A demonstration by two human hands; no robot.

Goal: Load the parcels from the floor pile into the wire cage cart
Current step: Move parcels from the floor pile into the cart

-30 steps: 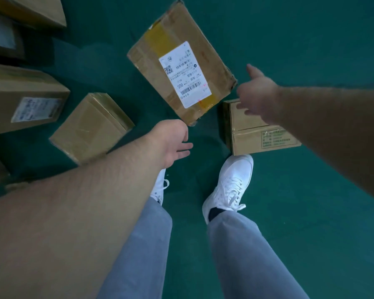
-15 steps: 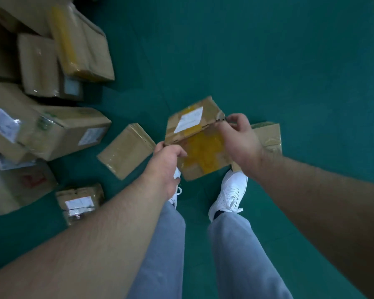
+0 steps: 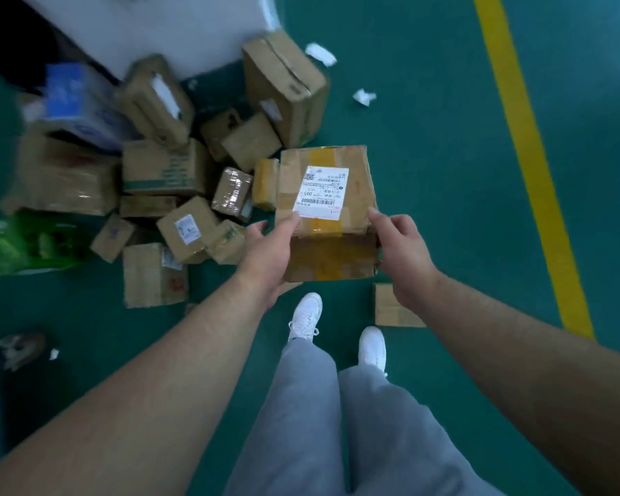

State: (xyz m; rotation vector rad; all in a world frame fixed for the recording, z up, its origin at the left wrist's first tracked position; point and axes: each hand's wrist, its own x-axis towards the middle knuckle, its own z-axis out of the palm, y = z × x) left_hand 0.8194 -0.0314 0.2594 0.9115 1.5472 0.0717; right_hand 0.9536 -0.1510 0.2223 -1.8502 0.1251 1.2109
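I hold a brown cardboard parcel (image 3: pixel 340 195) with a white shipping label and yellow tape in front of me, well above the floor. My left hand (image 3: pixel 271 252) grips its left near corner, thumb on top by the label. My right hand (image 3: pixel 403 252) grips its right near corner. The floor pile of parcels (image 3: pixel 165 173) lies to the left and ahead, made of several brown boxes of mixed sizes. No wire cage cart shows in this view.
A small flat carton (image 3: pixel 394 309) lies on the green floor by my right foot. A green bag (image 3: pixel 26 245) and a blue-and-white box (image 3: pixel 79 105) sit at the pile's left. A yellow floor line (image 3: pixel 530 155) runs along the right. Paper scraps (image 3: pixel 364 96) lie beyond the pile.
Both hands reached for the labelled parcel on the floor, took hold of it and lifted it. My view rose, showing more of the pile and the yellow line.
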